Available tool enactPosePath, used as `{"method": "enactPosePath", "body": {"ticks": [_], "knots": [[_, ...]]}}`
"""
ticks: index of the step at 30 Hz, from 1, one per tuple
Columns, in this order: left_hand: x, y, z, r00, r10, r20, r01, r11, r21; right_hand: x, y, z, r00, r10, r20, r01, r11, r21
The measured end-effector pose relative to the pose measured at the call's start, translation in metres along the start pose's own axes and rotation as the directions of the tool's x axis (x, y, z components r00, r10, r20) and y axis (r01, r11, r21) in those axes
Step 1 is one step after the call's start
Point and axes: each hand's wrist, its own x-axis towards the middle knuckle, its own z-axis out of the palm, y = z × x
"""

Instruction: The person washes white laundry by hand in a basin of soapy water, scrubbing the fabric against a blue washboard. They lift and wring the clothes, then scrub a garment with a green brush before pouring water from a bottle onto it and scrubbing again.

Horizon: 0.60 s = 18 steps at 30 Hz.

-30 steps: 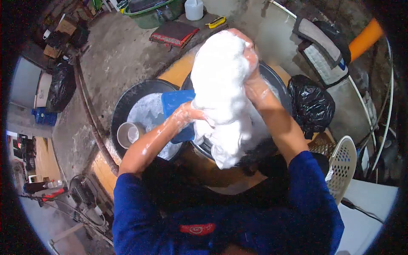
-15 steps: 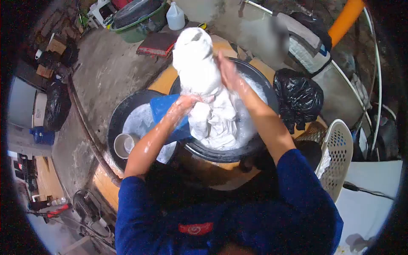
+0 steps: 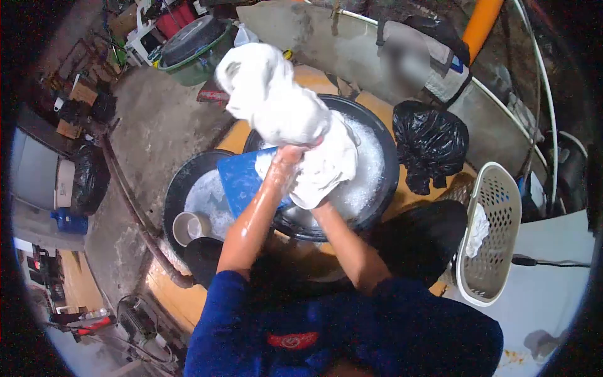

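A wet white cloth [image 3: 276, 100], bunched and twisted, is held up over a black basin [image 3: 392, 163] of sudsy water. My left hand [image 3: 289, 155] is closed around its middle, with soap foam along the forearm. Below it, my right hand [image 3: 320, 206] reaches under the hanging lower folds; its fingers are hidden by the cloth. A flat blue board [image 3: 235, 182] leans across the basin's left side, partly behind my left forearm. Beside it stands a second dark basin [image 3: 173, 188] of soapy water, with a pale round tub [image 3: 187, 229] at its near edge.
A perforated beige basket [image 3: 502, 207] with white cloth inside stands at the right. Near it lies a black plastic bag [image 3: 432, 141]. At the back are a green tub [image 3: 191, 72] and a low concrete wall [image 3: 333, 38]. A pipe [image 3: 135, 201] runs along the left.
The cloth's upper end has tipped left. My right hand has moved from beside the upper bundle down to beneath the lower folds. My left hand still grips the cloth; the view has shifted slightly.
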Motion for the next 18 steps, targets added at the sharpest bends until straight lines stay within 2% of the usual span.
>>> {"method": "enactPosePath", "body": {"ticks": [1,3,6,7,9,10,13,14,15,16,17,18], "knots": [[-0.007,0.001,-0.002,1.000,0.003,-0.024,-0.007,0.983,-0.185,-0.003,0.005,0.009,0.998,-0.064,-0.022,0.065,0.998,0.021],[-0.016,0.006,-0.012,0.997,0.000,-0.075,-0.040,0.847,-0.530,-0.003,-0.001,0.024,0.979,-0.200,-0.050,0.200,0.980,0.007],[-0.013,0.002,-0.060,0.996,-0.080,0.036,0.083,0.735,-0.673,-0.004,-0.026,0.038,0.922,-0.383,-0.057,0.379,0.923,-0.067],[-0.013,0.004,-0.072,0.998,-0.061,0.031,0.066,0.722,-0.689,-0.009,-0.035,0.043,0.904,-0.425,-0.045,0.420,0.903,-0.086],[-0.012,0.008,-0.093,0.999,-0.024,0.026,0.035,0.691,-0.722,-0.021,-0.046,0.055,0.905,-0.425,0.017,0.425,0.900,-0.098],[-0.010,0.006,-0.105,0.999,-0.031,0.030,0.043,0.735,-0.677,-0.028,-0.048,0.062,0.916,-0.397,0.060,0.401,0.911,-0.095],[-0.003,-0.004,-0.137,0.993,-0.075,0.087,0.110,0.849,-0.518,-0.047,-0.047,0.079,0.962,-0.099,0.253,0.121,0.990,-0.072],[-0.003,-0.011,-0.147,0.991,-0.107,0.081,0.131,0.897,-0.422,-0.043,-0.046,0.076,0.929,0.079,0.363,-0.065,0.997,-0.049],[0.001,-0.021,-0.157,0.988,-0.133,0.072,0.150,0.935,-0.322,-0.036,-0.046,0.074,0.848,0.242,0.472,-0.249,0.967,-0.049],[-0.004,-0.011,-0.151,0.985,-0.162,0.060,0.172,0.961,-0.219,-0.028,-0.044,0.068,0.726,0.385,0.570,-0.423,0.903,-0.070],[-0.012,-0.002,-0.143,0.943,-0.332,0.020,0.302,0.829,-0.471,-0.008,-0.035,0.052,0.747,0.460,0.480,-0.433,0.884,-0.175],[-0.008,-0.005,-0.148,0.935,-0.347,0.073,0.343,0.835,-0.430,0.012,-0.026,0.035,0.757,0.530,0.383,-0.455,0.848,-0.274]]}}
